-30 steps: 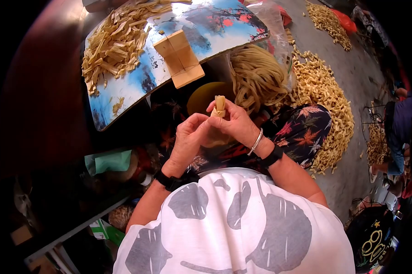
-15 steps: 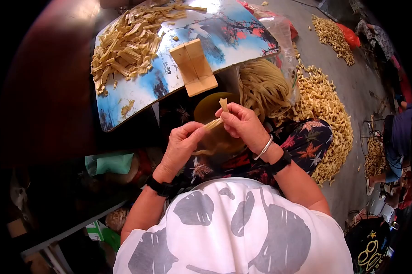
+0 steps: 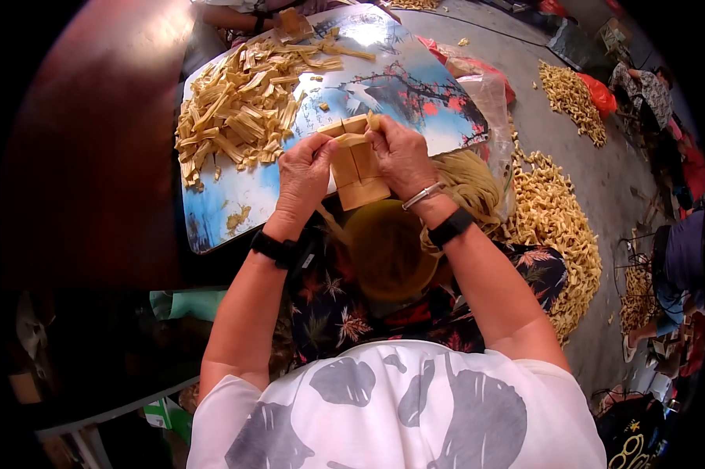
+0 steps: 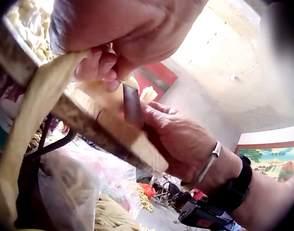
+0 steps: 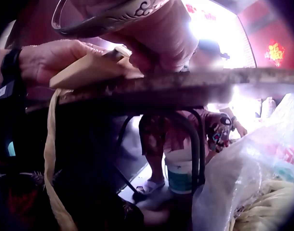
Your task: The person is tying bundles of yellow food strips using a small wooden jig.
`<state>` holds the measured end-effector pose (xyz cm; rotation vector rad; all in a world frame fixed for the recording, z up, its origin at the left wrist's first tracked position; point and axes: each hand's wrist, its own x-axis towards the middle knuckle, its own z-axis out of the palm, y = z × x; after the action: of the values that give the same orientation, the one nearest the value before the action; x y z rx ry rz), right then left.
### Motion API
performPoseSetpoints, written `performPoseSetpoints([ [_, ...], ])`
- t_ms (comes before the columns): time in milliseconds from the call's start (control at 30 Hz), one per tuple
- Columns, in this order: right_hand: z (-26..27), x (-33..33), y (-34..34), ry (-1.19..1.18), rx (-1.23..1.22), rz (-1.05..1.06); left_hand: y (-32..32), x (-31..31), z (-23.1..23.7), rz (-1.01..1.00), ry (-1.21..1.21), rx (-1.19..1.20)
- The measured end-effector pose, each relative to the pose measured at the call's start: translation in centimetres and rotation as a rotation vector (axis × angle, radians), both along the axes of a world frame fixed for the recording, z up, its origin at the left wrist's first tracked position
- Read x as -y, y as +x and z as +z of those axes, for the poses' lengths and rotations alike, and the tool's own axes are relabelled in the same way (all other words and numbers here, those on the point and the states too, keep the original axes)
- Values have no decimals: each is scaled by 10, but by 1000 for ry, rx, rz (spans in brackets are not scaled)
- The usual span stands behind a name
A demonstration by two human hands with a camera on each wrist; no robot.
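Note:
A wooden block stand (image 3: 358,176) with a dark line down its middle sits at the table's near edge. Across its upper part a pale strip is stretched between both hands. The left hand (image 3: 301,176) pinches one side of the strip, whose long tail (image 4: 34,110) hangs down in the left wrist view. My right hand (image 3: 403,160) pinches the other side, where a short pale end (image 3: 373,122) sticks up by the fingertips. In the right wrist view the tail (image 5: 51,154) hangs below the stand (image 5: 89,70).
Flat pale pieces (image 3: 235,102) are heaped on the painted table (image 3: 438,102). Below the stand is a round yellowish container (image 3: 391,258). Long strips (image 3: 470,184) lie in a plastic bag at the right, beside a pile of knotted pieces (image 3: 556,234). Other people are around.
Both hands have moved up and forward from above the lap to the wooden stand, carrying the strip with them. The camera view has shifted, showing more of the table's far side.

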<state>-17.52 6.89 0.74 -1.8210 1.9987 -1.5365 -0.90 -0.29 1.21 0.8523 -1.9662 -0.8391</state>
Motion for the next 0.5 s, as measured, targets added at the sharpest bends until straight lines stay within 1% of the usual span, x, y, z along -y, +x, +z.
performPoseSetpoints([
  [33,-7,4,1,120,-56,-6,-4,-3,0,23,81,40],
  [133,-15,13,-5,137,-167,-26,-6,-2,-4,130,170,96],
  [167,-16,12,-8,158,-143,-14,-6,2,-12,124,196,29],
  [267,-12,7,-22,240,-37,103,-3,8,-15,92,356,-27],
  [367,3,-20,-23,420,502,238,14,7,-8,-118,861,-408],
  [467,8,-63,-14,412,667,276,23,-26,-2,-134,728,-468],
  [500,10,-74,-11,394,654,213,25,-44,2,-143,713,-470],
])
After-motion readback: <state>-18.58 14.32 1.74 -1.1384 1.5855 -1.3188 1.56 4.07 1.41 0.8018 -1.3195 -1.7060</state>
